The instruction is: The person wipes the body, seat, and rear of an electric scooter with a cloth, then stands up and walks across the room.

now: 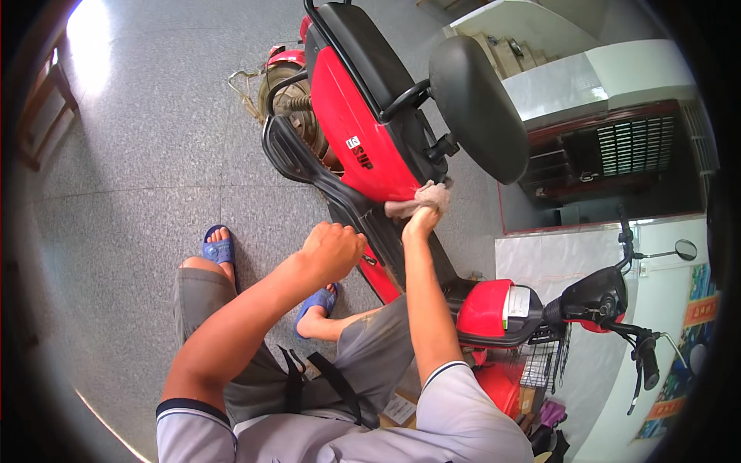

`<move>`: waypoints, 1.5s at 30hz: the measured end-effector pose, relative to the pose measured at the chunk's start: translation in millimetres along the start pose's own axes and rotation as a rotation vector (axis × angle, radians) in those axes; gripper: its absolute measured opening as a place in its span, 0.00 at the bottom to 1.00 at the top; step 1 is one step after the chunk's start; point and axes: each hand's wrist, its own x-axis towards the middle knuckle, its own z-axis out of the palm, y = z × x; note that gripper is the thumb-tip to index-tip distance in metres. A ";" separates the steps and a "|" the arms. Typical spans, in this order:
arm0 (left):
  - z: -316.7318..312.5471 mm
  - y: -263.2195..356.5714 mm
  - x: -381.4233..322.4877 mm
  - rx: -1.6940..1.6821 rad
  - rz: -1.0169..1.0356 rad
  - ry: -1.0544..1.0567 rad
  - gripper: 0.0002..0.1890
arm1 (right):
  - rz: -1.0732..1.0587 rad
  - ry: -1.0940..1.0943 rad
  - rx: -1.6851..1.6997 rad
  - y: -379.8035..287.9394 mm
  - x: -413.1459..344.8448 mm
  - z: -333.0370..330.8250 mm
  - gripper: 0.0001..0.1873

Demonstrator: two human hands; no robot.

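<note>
A red and black electric scooter (359,116) stands before me, its handlebars towards the right. At the front lower edge of its red seat body is my right-side arm's hand, which is my right hand or left by position: the arm on the picture's left ends in my left hand (334,250), bent into a fist above the footboard edge, and whether something is inside it is hidden. My right hand (422,221) grips a crumpled, light pinkish-grey cloth (433,197) against the scooter body, below the black front saddle (477,107).
A wire basket (541,364) and a mirror (685,250) are at the scooter's front. Cardboard boxes (399,408) lie beside my leg. A wooden chair (49,107) stands at the far left, and stairs (509,55) rise at the upper right.
</note>
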 end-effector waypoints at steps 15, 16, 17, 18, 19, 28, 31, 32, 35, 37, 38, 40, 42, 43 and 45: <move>3.8 3.6 0.7 -0.017 0.022 0.052 0.09 | 0.092 -0.351 0.206 -60.5 -70.2 13.7 0.18; 2.7 2.7 0.8 -0.033 0.004 0.006 0.09 | -0.093 -0.330 0.025 -71.4 -63.4 18.6 0.20; 2.3 1.6 -0.2 -0.050 -0.015 -0.040 0.09 | -0.278 -0.306 -0.155 -81.9 -57.7 25.4 0.22; 0.5 0.7 -0.7 -0.048 -0.019 -0.037 0.09 | -0.409 -0.342 -0.312 -90.7 -54.6 31.5 0.26; -0.8 1.4 0.1 -0.037 0.001 -0.042 0.10 | -0.415 -0.344 -0.313 -91.2 -43.1 33.9 0.26; 4.0 0.0 -3.2 0.024 0.040 0.036 0.10 | -0.816 -0.588 -1.227 -71.5 15.7 114.2 0.22; 2.6 0.7 -2.9 0.026 0.048 0.048 0.10 | -0.665 -0.584 -1.175 -71.1 31.7 132.3 0.22; 1.7 1.3 -2.1 0.023 0.046 0.054 0.09 | -0.626 -0.559 -1.142 -72.1 35.2 132.9 0.23; 4.2 -0.7 -1.7 0.021 0.021 0.033 0.09 | -0.667 -0.643 -1.061 -74.5 29.6 119.1 0.23; 6.1 -0.1 -3.9 0.067 0.048 0.075 0.08 | -0.773 -0.676 -1.002 -79.4 25.7 103.0 0.24; 6.7 -1.3 -5.2 0.109 0.072 0.112 0.08 | -0.775 -0.704 -1.046 -84.1 18.8 94.6 0.24; 6.4 -2.3 -5.5 0.098 0.069 0.112 0.07 | -0.781 -0.731 -1.095 -93.2 7.5 79.7 0.24; 6.7 -2.4 -4.4 0.082 0.070 0.109 0.07 | -0.890 -0.663 -1.149 -98.4 -1.9 66.8 0.26; 6.6 -3.6 -4.2 0.080 0.057 0.108 0.07 | -0.892 -0.663 -1.150 -99.1 -8.7 60.5 0.26; 5.0 -4.3 -4.6 0.079 0.043 0.109 0.06 | -0.898 -0.656 -1.184 -97.4 -19.2 50.5 0.28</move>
